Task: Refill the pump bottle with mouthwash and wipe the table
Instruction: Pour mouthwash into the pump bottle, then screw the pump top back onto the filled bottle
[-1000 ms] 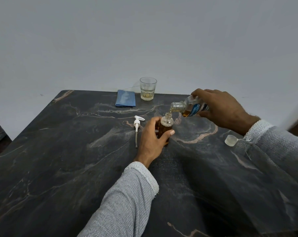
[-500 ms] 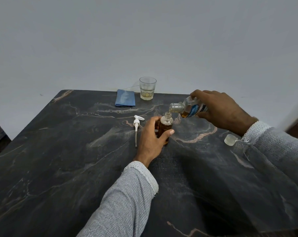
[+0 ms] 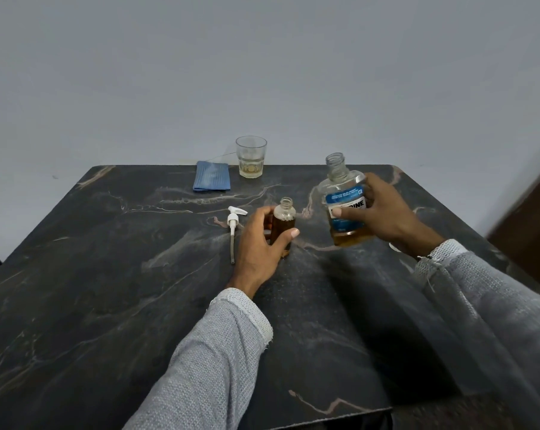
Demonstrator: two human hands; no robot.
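A small open bottle (image 3: 283,218) filled with amber liquid stands upright mid-table, and my left hand (image 3: 259,243) grips it from the left side. My right hand (image 3: 383,212) holds the clear mouthwash bottle (image 3: 344,200) with a blue label upright, uncapped, to the right of the small bottle and apart from it; amber liquid sits at its bottom. The white pump head (image 3: 234,226) with its tube lies flat on the table just left of my left hand. A folded blue cloth (image 3: 212,180) lies near the far edge.
A glass tumbler (image 3: 251,157) with a little yellowish liquid stands at the far edge beside the cloth. The dark marble table (image 3: 107,274) ends close to a pale wall. A small pale cap (image 3: 395,247) peeks out behind my right wrist.
My right hand has swung the mouthwash bottle from tilted over the small bottle's mouth to upright and pulled it right. The pouring has stopped. My left hand keeps its hold.
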